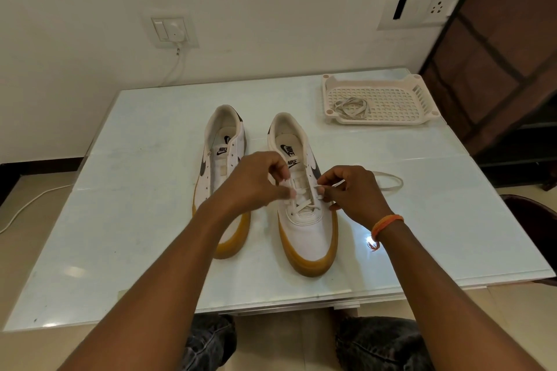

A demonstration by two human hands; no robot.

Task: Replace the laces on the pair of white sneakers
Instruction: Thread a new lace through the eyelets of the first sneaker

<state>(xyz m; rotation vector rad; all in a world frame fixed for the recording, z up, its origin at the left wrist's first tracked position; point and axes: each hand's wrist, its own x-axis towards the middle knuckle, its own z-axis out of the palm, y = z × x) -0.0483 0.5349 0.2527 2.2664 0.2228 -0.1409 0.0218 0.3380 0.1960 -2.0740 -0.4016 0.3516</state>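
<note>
White sneakers (304, 220) with tan soles and dark swooshes; cream tray (379, 99) at the pale table's (120, 220) far right corner.

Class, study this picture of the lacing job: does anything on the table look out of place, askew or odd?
Nothing looks damaged or spilled. The left sneaker has bare eyelets, while both hands pinch the lace being threaded on the right sneaker. A loose lace lies bunched in the white tray; a loop trails beside the right hand.
</note>
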